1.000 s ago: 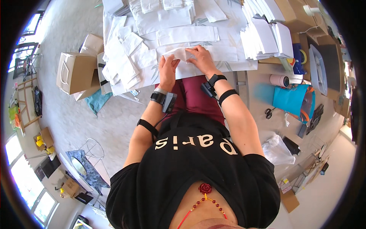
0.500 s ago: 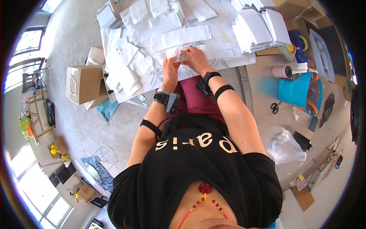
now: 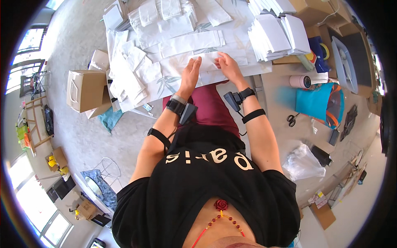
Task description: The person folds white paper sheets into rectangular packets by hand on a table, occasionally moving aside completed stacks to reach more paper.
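Observation:
A flat white strip, like a thin paper bag, lies along the near edge of the table. My left hand rests at its left part, fingers stretched out and together, holding nothing. My right hand is over its right part, with fingers loosely bent and apart; nothing visible is gripped. Just beyond lies another long white strip. A loose heap of white pieces spreads left of my hands, and larger flat white pieces overlap farther back.
Stacks of folded white packets stand at the table's right. Cardboard boxes sit left of the table. On the right are a pink cylinder, a blue bag, scissors and a clear plastic bag.
My hands have moved apart, the right one to the right. The small white piece pinched between them is now let go, and the strip lies flat under my hands.

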The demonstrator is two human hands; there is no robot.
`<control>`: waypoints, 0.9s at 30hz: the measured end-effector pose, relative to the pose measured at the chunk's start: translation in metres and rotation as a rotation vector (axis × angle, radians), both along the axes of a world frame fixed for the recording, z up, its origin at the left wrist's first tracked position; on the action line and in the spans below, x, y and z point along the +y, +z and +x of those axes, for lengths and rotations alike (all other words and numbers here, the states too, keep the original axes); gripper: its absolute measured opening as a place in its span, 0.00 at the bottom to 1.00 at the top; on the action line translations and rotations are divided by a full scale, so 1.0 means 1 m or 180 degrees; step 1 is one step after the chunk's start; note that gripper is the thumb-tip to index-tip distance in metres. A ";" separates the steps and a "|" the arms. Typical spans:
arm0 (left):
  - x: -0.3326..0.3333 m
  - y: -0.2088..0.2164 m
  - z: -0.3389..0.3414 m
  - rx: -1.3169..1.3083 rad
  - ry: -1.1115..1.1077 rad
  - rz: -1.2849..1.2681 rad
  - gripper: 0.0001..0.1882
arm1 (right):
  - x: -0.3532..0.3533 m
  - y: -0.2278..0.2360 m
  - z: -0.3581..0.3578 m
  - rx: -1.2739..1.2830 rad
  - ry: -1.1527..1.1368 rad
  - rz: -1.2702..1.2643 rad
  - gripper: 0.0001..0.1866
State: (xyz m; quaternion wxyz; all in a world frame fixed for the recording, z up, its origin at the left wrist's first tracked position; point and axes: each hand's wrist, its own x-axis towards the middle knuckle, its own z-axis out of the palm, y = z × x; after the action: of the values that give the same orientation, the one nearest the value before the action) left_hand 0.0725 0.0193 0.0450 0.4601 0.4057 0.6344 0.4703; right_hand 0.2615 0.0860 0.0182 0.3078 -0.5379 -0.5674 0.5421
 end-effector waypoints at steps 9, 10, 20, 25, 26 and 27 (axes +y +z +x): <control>-0.005 0.034 -0.007 -0.0695 -0.0249 -0.0448 0.41 | -0.010 0.012 -0.016 -0.0965 -0.0393 0.0914 0.20; -0.004 0.034 -0.008 -0.0696 -0.0245 -0.0459 0.41 | -0.009 0.009 -0.017 -0.1068 -0.0437 0.1061 0.19; -0.005 -0.011 -0.014 0.1180 0.0942 0.0891 0.20 | -0.006 -0.004 -0.020 -0.1309 -0.0437 0.1250 0.17; -0.017 -0.008 0.000 0.2951 -0.0880 0.0725 0.41 | -0.005 -0.012 -0.020 -0.1437 -0.0447 0.1374 0.18; -0.019 -0.010 0.002 0.3047 -0.0924 0.0735 0.42 | -0.005 -0.012 -0.020 -0.1441 -0.0425 0.1374 0.18; -0.021 -0.011 0.004 0.3142 -0.0969 0.0746 0.44 | -0.005 -0.012 -0.021 -0.1446 -0.0404 0.1373 0.18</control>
State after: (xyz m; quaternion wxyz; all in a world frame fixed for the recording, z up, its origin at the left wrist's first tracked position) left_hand 0.0760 -0.0012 0.0337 0.1213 0.7151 0.6527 0.2189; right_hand 0.2406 0.0815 0.0064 0.3134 -0.6019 -0.6888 0.2551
